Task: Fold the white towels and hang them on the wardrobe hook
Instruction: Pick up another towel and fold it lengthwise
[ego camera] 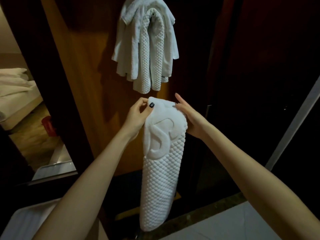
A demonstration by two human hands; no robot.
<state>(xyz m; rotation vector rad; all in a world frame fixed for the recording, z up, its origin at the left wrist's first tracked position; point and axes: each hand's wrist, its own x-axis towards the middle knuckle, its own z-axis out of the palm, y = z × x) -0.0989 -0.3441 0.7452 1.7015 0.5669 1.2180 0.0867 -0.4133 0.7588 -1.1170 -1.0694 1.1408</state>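
Two hands are holding one folded towel (164,170) in front of a wardrobe door (83,84). The left hand (136,116) is pinching the towel's top left corner between thumb and fingers (143,101). The right hand (190,118) is resting straight fingers (180,99) against its top right edge. The towel is hanging down below both hands. Just above the fingers, more white towels (147,49) are hanging on the door.
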